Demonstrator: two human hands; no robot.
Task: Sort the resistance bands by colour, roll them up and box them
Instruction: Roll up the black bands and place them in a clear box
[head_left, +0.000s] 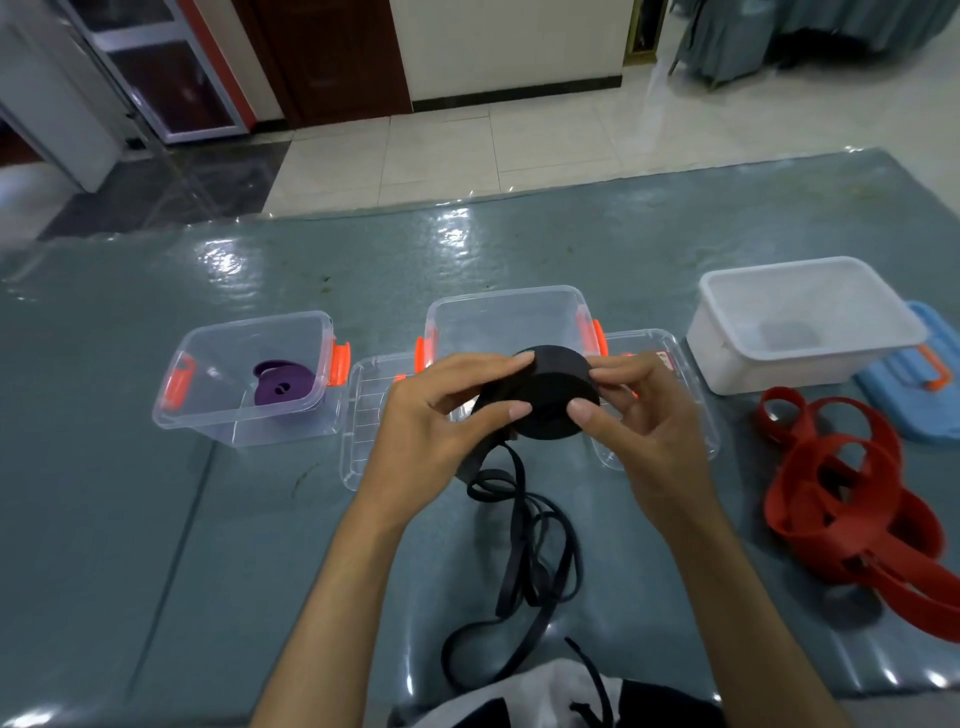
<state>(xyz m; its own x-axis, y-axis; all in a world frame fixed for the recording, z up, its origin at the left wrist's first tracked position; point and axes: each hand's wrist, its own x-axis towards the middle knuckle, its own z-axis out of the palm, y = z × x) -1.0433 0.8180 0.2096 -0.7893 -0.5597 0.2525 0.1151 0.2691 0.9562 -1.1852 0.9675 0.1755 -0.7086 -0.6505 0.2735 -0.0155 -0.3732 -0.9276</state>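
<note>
Just in front of the clear middle box (506, 312), at twelve o'clock, the left hand (436, 415) and right hand (639, 410) are pinching the black band roll (553, 387), and should be keeping the loose tail (519, 545) taut so each wrap is lying flat.

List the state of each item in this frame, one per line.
Black band: partly rolled, tail loose on the mat.
Left hand: grips the roll.
Right hand: grips the roll.
Purple band: rolled, in the left box.
Left box: open.
Middle box: open, nothing seen inside.
White tub: open.
Red bands: unrolled, heaped on the mat.
Clear lids: off, flat on the mat.
</note>
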